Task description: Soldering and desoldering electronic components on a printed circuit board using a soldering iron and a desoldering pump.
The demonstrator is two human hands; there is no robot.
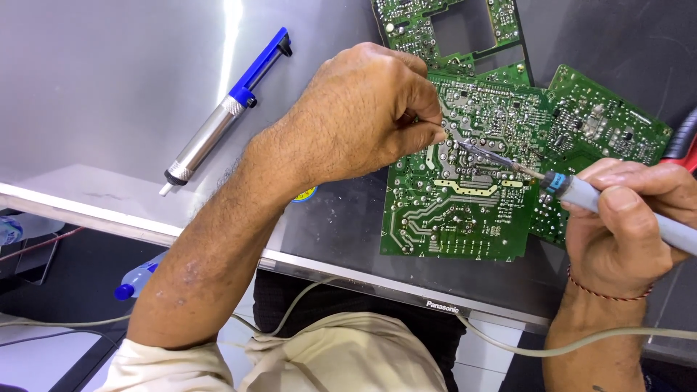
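Right hand fingers wrapped round soldering iron, tip on green circuit board; left hand fingers pinched narrow on board.

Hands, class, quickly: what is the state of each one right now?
Left hand: fingers pinched shut over the circuit board; what it pinches cannot be told.
Right hand: closed on the soldering iron.

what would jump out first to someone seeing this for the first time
Centre right, a green circuit board lies solder side up, with the right hand aiming a grey soldering iron at it. The left hand pinches something thin over the same spot. Upper left, a blue and silver desoldering pump lies on the grey surface.
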